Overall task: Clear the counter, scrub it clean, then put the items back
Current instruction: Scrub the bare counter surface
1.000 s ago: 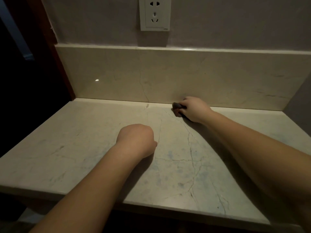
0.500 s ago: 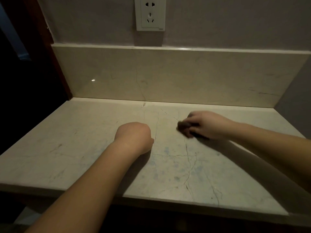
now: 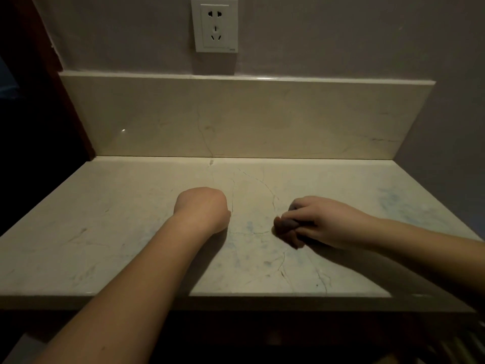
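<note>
On the pale marble counter (image 3: 110,232), your left hand (image 3: 203,208) rests fisted, holding nothing, while your right hand (image 3: 322,223) grips a small dark scrubber (image 3: 284,224) against the stone.

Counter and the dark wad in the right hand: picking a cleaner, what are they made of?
Counter: looks like polished marble or similar stone, pale with dark veins and faint sheen. Dark wad: seemingly a soft scrubbing cloth or pad, crumpled in the right hand; too dim to be sure.

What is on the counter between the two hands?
Nothing stands there: the head view shows only bare marble counter, with thin cracks and faint bluish smears, between the left hand and the right hand, which holds a dark scrubbing pad.
</note>
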Demonstrator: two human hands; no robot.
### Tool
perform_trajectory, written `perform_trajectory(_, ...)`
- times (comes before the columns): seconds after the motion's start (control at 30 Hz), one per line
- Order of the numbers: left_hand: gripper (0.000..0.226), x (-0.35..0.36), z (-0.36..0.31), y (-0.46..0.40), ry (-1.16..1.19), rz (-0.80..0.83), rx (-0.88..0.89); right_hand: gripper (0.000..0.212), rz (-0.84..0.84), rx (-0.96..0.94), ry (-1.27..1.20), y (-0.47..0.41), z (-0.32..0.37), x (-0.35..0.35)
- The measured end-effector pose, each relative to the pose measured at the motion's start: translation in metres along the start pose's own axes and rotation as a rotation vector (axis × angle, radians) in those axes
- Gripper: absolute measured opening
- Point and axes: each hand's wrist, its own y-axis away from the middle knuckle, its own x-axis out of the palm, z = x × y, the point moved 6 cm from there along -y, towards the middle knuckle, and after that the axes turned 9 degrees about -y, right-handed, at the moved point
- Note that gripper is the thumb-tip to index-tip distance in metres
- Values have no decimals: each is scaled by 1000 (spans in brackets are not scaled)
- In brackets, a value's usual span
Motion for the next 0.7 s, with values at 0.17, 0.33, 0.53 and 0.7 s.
perform_trajectory(0.17,28,-3,1,2,-5,5,12,27,-185,224,8,-31,-48,-16)
perform_trajectory(0.33,30,-3,2,4,-7,-17,25,25,-211,240,-59,-8,-23,-4)
perform_trajectory(0.53,31,3,3,8,-28,-73,40,28,-119,69,-68,50,53,26)
perform_trajectory(0.7,33,6,5,11,-23,-69,52,32,-69,177,-42,43,40,17)
